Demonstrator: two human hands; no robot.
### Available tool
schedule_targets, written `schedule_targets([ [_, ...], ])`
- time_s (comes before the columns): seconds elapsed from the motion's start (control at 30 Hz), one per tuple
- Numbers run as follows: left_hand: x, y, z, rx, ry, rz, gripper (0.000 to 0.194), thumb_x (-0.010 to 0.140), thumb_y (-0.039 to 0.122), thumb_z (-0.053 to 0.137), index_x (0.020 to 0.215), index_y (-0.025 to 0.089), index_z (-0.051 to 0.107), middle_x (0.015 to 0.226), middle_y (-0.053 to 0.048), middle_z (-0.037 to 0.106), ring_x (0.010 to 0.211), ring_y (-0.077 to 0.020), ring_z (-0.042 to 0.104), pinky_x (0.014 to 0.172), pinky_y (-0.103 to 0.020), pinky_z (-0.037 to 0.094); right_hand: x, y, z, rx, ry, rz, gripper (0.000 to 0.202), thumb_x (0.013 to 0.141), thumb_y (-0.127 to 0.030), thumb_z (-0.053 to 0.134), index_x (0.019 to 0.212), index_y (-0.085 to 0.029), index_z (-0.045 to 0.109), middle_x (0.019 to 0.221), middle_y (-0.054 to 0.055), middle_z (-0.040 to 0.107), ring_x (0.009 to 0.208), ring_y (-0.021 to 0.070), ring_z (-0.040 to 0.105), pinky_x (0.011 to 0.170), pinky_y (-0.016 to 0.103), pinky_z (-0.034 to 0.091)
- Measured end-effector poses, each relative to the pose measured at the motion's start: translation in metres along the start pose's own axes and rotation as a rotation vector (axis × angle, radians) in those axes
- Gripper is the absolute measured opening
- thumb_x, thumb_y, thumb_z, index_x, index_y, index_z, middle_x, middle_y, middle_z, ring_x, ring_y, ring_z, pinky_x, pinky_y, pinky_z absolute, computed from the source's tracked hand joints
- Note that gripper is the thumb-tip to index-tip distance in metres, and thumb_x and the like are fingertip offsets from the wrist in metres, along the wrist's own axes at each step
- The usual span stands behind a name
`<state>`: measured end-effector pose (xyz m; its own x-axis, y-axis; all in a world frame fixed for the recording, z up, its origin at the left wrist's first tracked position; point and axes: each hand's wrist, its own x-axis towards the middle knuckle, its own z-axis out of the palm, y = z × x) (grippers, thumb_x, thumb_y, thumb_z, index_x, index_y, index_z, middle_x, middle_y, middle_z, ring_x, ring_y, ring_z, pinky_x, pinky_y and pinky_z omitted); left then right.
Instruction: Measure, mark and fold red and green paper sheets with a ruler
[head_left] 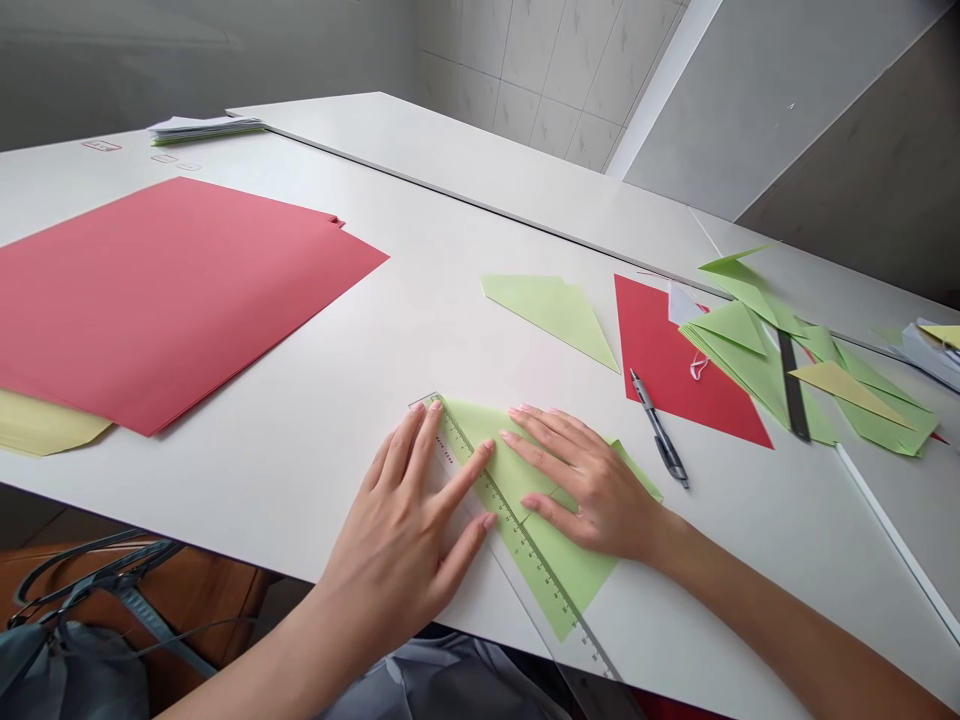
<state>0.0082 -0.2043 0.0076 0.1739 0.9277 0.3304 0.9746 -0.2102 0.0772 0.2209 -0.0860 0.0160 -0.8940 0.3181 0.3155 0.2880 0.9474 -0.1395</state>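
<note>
A clear ruler (536,550) lies slantwise across a light green sheet of paper (559,585) near the table's front edge. My left hand (409,510) rests on the ruler's upper part, fingers spread, the fingertips pressing along it. Flat on the green paper lies my right hand (581,480), its fingers stretched out to the left. A crease or line shows on the paper beneath the right thumb. The paper's right part is partly hidden under this hand. To the right of it a grey and black pen (660,430) lies partly on a red sheet (675,370).
Large red sheets (187,290) cover the table's left, over yellow paper (45,422). A cut green piece (559,312) lies beyond my hands. Folded green papers (731,345) and a black strip (793,385) are at right. A paper stack (206,130) sits far left; a bag (75,660) is below.
</note>
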Motion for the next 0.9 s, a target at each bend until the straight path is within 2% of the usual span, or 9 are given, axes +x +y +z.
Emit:
schedule_targets([
  [0.2,-0.001,0.000,-0.001,-0.001,-0.004,-0.009,0.058,0.096,0.049,0.046,0.149,0.027,0.041,0.160,-0.020,0.021,0.148,-0.0428,0.023,0.109,-0.059,0.042,0.001,0.001,-0.002,-0.050,-0.068,-0.003,0.055,0.102,-0.035,0.043,0.153,-0.015,0.036,0.157,0.012,0.040,0.149,0.0242,0.030,0.120,0.050,0.034],
  [0.3,-0.001,0.000,-0.001,-0.007,0.005,-0.004,0.056,0.096,0.049,0.046,0.148,0.028,0.043,0.160,-0.020,0.021,0.147,-0.0435,0.024,0.108,-0.059,0.043,0.012,0.000,-0.002,-0.092,-0.119,0.059,0.057,0.104,-0.035,0.036,0.155,-0.011,0.029,0.157,0.011,0.040,0.148,0.0230,0.032,0.120,0.048,0.034],
  [0.4,-0.001,0.001,-0.001,0.003,0.028,0.006,0.055,0.096,0.047,0.047,0.147,0.027,0.044,0.159,-0.022,0.022,0.146,-0.0447,0.026,0.106,-0.060,0.045,0.033,-0.001,0.000,-0.120,-0.156,0.114,0.053,0.106,-0.035,0.030,0.154,-0.012,0.034,0.157,0.012,0.040,0.147,0.0240,0.034,0.119,0.048,0.036],
  [0.57,-0.001,0.002,-0.002,0.026,0.028,0.010,0.056,0.096,0.046,0.047,0.147,0.024,0.044,0.157,-0.024,0.024,0.145,-0.0452,0.028,0.104,-0.060,0.047,0.061,0.000,0.009,-0.073,-0.158,0.063,0.049,0.106,-0.029,0.030,0.153,-0.019,0.039,0.158,0.008,0.039,0.148,0.0254,0.032,0.118,0.048,0.037],
  [0.73,-0.002,0.003,-0.003,0.016,0.029,0.004,0.055,0.095,0.046,0.048,0.146,0.023,0.046,0.157,-0.025,0.024,0.144,-0.0463,0.029,0.103,-0.060,0.047,0.064,0.001,0.015,-0.048,-0.118,0.057,0.049,0.104,-0.025,0.033,0.152,-0.020,0.040,0.158,0.007,0.039,0.148,0.0249,0.033,0.118,0.048,0.038],
  [0.9,-0.002,0.003,-0.003,0.000,0.026,0.001,0.053,0.095,0.044,0.048,0.143,0.022,0.049,0.158,-0.025,0.022,0.145,-0.0461,0.027,0.104,-0.061,0.047,0.064,0.001,0.014,-0.034,-0.127,0.071,0.047,0.106,-0.033,0.030,0.150,-0.023,0.044,0.157,0.006,0.041,0.148,0.0252,0.033,0.118,0.049,0.037],
])
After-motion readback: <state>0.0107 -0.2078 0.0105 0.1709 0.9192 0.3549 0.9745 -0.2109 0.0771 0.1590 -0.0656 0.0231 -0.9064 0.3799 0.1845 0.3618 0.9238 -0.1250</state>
